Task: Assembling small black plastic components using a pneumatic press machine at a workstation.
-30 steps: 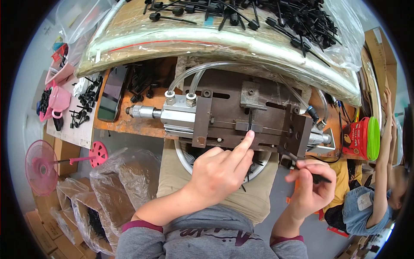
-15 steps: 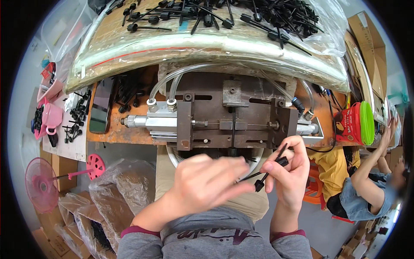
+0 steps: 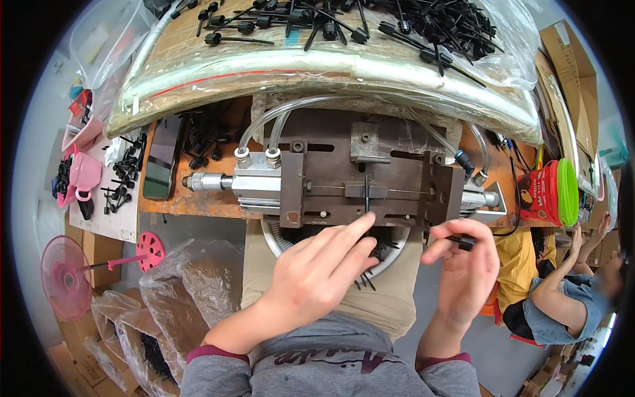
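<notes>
A dark metal fixture [image 3: 334,135] with a silver air cylinder [image 3: 258,188] on its left lies in front of me. A thin black rod [image 3: 367,188] lies front to back across its middle block. My left hand [image 3: 317,268] has its fingers closed around the near end of that rod, hiding the end. To the right, my right hand [image 3: 463,274] is raised by the fixture's right corner, its fingers curled around another black rod with a knobbed cap [image 3: 465,243]. Below the fixture, a white round basin [image 3: 401,255] on my lap holds several black rods, partly hidden by my left hand.
A plastic-wrapped board [image 3: 331,69] carries a heap of black capped rods [image 3: 450,33] at the back. On the left are a phone [image 3: 161,165] and a pink cup [image 3: 86,173]. A red bucket [image 3: 539,192] stands right; beyond it sits another person [image 3: 562,291]. A pink fan [image 3: 66,278] stands lower left.
My left hand has moved away from my right hand, up to the rod in the fixture. My right hand has shifted right with its black rod. The whole view has drifted slightly.
</notes>
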The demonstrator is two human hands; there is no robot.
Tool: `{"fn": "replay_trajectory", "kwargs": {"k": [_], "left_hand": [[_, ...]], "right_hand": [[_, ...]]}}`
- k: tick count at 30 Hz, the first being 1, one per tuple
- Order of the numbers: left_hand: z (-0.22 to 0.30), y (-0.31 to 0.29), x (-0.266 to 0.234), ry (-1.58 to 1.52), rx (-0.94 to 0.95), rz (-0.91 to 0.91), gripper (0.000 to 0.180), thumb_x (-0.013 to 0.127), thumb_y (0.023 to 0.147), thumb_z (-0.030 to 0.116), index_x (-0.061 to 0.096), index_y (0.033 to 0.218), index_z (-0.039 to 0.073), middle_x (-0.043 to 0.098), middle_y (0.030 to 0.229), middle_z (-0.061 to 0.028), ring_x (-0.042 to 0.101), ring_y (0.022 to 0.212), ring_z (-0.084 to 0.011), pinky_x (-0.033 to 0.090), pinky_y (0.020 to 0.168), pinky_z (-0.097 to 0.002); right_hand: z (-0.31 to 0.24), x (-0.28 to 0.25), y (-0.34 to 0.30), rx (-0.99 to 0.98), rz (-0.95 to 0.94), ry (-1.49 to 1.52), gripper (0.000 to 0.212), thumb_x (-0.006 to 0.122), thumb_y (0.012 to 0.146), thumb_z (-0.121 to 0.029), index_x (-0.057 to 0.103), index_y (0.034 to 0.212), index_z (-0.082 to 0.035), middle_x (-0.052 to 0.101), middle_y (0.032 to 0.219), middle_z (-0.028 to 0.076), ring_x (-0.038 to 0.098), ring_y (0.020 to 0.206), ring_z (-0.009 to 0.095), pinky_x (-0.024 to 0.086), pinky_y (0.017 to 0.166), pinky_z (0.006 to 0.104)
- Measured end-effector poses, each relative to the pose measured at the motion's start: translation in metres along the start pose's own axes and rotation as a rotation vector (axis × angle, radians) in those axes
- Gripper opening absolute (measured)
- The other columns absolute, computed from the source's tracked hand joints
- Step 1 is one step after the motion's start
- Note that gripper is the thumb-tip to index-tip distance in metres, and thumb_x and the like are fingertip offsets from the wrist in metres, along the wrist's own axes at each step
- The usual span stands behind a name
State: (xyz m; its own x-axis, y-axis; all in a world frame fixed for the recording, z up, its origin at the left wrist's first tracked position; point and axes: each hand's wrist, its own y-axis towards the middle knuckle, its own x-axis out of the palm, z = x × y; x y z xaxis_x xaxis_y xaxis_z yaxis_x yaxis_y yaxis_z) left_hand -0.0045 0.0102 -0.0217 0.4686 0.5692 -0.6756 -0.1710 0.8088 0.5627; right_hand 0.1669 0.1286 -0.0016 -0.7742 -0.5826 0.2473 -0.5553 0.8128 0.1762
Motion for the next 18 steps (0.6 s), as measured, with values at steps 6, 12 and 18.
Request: {"fn": "replay_trajectory", "kwargs": {"k": [6,12,18], "left_hand": [[-0.005,0.001,0.009,0.237,0.010,-0.109,0.027,0.080,0.071,0.013,0.069,0.094,0.002,0.067,0.124,-0.0117,0.063,0.064,-0.0156,0.050,0.059,-0.0268],[-0.007,0.008,0.008,0.250,-0.008,-0.139,0.025,0.080,0.070,0.012,0.069,0.091,0.004,0.067,0.125,-0.0095,0.059,0.058,-0.0149,0.048,0.056,-0.0261],[-0.008,0.009,0.003,0.219,-0.010,-0.161,0.029,0.081,0.070,0.015,0.069,0.094,0.005,0.068,0.123,-0.0095,0.059,0.058,-0.0151,0.048,0.055,-0.0267]], "right_hand": [[-0.006,-0.003,-0.010,-0.065,0.073,0.003,0.063,0.042,0.100,-0.038,0.048,0.129,0.017,0.058,0.121,0.033,0.069,0.095,0.040,0.055,0.088,0.0468],[-0.008,0.001,-0.009,-0.199,0.094,-0.108,0.038,0.061,0.093,-0.013,0.051,0.121,0.010,0.050,0.133,0.034,0.069,0.101,0.037,0.057,0.088,0.0434],[-0.001,0.005,-0.002,-0.148,0.065,-0.210,0.028,0.065,0.084,0.011,0.048,0.105,0.003,0.033,0.148,0.033,0.068,0.106,0.034,0.057,0.092,0.0393]]}}
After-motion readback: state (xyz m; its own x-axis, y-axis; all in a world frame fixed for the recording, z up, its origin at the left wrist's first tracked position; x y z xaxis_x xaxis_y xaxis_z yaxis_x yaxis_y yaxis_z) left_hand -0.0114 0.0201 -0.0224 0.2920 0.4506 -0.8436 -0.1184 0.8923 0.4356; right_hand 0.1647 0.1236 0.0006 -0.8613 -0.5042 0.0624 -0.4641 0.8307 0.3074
